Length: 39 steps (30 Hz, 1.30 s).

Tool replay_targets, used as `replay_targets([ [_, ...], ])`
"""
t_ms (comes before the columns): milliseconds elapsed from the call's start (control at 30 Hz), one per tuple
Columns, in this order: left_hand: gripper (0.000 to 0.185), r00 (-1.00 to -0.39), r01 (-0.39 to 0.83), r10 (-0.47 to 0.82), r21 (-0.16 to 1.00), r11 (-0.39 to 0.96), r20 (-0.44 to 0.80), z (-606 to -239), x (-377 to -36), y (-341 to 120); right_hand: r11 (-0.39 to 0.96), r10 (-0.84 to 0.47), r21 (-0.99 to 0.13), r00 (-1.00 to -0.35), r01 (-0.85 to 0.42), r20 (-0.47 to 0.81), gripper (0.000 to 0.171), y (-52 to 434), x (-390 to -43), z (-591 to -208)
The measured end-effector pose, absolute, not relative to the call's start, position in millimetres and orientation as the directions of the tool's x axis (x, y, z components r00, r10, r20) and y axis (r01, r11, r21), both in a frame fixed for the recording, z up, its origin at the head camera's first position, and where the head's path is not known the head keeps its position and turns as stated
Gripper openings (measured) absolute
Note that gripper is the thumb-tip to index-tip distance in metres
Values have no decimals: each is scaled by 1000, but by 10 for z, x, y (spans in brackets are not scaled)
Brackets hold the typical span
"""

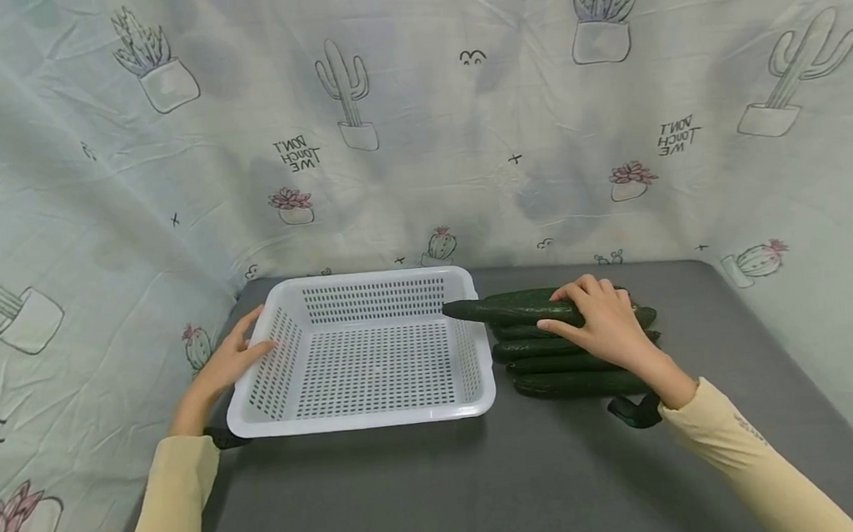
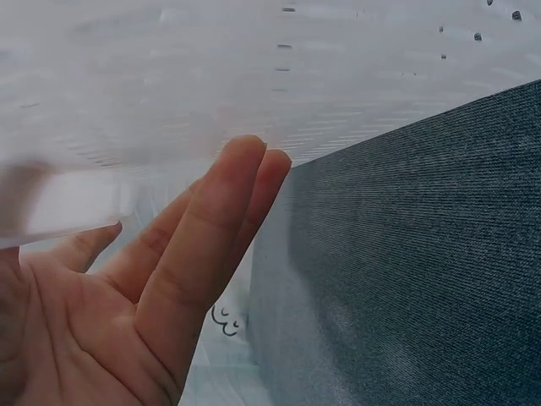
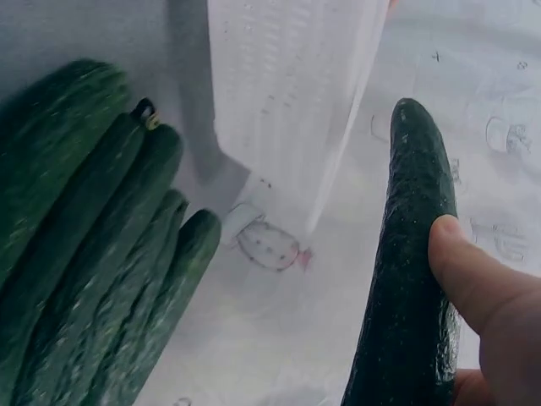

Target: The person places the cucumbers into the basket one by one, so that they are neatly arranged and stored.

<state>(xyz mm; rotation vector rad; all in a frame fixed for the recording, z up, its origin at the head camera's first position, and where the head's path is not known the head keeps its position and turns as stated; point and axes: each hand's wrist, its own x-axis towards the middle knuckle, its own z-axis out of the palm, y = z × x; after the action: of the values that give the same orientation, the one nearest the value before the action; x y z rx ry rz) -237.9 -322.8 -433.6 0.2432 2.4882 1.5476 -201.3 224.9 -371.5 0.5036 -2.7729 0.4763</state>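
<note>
Sleeves fill the lower corners. Right hand point(image 1: 607, 323) grips top cucumber point(image 1: 508, 309) right of centre, tip over basket point(image 1: 367, 419) rim. Left hand point(image 1: 236, 358), fingers flat, steadies the basket's left wall. Basket empty; cucumber pile point(image 1: 555, 366) still on table point(image 1: 490, 495).

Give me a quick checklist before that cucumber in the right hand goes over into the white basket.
1. Grip on the cucumber: right hand curls round it, thumb pressed on its side; ok.
2. Cucumber free of the pile: it shows apart from the others in the right wrist view; ok.
3. Basket steadied: left hand rests open against its left wall; ok.
4. Basket floor free: nothing lies in it; ok.
5. Cucumber tip over the rim: it reaches the right edge; whether it touches, cannot tell.
</note>
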Motion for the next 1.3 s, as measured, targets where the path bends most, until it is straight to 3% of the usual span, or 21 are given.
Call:
replay_targets([
  [500,75,-962,42,264,909,414,-76,-4342,-2395,-3250,892,-271,-304,-934,-335,235,52,1681,-2158,-3574],
  [1300,74,-956,40,283,916,398,-81,-4308,-2390,-3236,883,-344,-291,-930,-368,131,50,990,-2214,-3386],
])
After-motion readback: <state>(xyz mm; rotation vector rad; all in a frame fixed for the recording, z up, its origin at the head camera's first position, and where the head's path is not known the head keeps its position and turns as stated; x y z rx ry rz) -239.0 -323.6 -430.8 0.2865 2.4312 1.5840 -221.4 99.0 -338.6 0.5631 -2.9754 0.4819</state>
